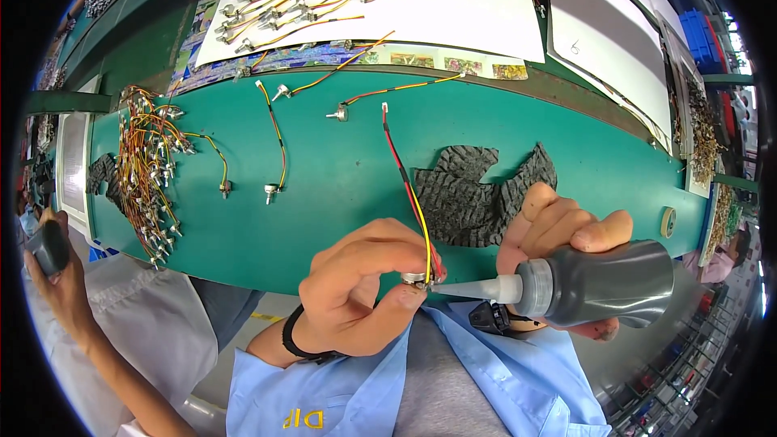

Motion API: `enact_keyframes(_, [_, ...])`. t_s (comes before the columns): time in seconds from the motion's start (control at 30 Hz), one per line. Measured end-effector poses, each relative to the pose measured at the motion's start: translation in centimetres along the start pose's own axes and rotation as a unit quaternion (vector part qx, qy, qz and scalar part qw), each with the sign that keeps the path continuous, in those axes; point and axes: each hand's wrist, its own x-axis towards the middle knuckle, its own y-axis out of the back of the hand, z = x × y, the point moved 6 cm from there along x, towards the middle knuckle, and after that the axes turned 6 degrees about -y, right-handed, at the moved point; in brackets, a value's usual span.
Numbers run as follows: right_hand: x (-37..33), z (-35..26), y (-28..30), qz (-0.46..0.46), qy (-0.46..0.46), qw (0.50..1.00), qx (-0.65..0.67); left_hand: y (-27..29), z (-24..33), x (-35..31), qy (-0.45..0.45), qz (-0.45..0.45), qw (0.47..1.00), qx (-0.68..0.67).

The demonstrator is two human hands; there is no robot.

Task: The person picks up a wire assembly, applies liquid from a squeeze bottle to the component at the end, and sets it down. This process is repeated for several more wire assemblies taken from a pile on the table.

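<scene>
Between the thumb and fingers of my left hand (364, 287) is a small metal potentiometer (416, 278), its red, yellow and black wires (408, 182) rising to a white plug. My right hand (558, 231) grips a dark squeeze bottle (615, 283) lying on its side. The bottle's pale tapered nozzle (473, 290) points left, its tip right at the potentiometer; whether it touches, or whether anything comes out, I cannot tell. Behind my hands a crumpled dark striped cloth (461, 198) lies on the green table (340, 162).
A heap of wired potentiometers (150, 166) covers the table's left end. Several single ones lie mid-table, more on a white sheet (461, 12) at the back. A tape roll (668, 222) sits at right. At far left, a co-worker's hand (61, 283) holds a dark bottle (48, 248).
</scene>
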Motion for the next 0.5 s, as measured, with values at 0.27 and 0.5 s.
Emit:
enact_keyframes(0.27, [-0.22, 0.04, 0.28, 0.0, 0.003, 1.0, -0.004, -0.11, -0.01, -0.16, 0.007, 0.0, 1.0, -0.006])
enact_keyframes(0.5, [-0.1, 0.05, 0.21, -0.007, -0.003, 1.0, 0.0, 0.05, 0.0, -0.22, 0.001, 0.03, 0.998, -0.06])
